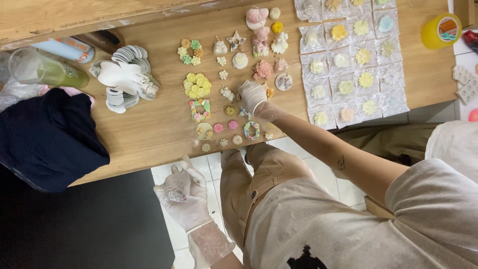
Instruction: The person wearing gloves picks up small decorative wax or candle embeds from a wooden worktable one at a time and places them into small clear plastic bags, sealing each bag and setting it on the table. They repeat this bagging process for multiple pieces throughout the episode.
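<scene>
My left hand [183, 195], in a thin translucent glove, hovers below the table edge over the floor tiles, cupping a small pale moulded piece [175, 190] in its palm. My right hand [252, 94], also gloved, reaches onto the wooden table [149, 124]. Its fingers curl down among small coloured moulded flowers and figures. It is beside a round white disc [284, 81] and a pink flower piece [263, 69]. Whether those fingers pinch anything is hidden. A yellow flower cluster [197, 85] and a pastel square frame [199, 109] lie to its left.
Clear packets, each with a flower piece [354, 60], cover the table's right part. White heart-shaped discs and white shapes [125, 77] lie at the left, near a glass of green liquid [47, 70] and a dark cloth [45, 137]. A yellow tape roll [440, 31] stands far right.
</scene>
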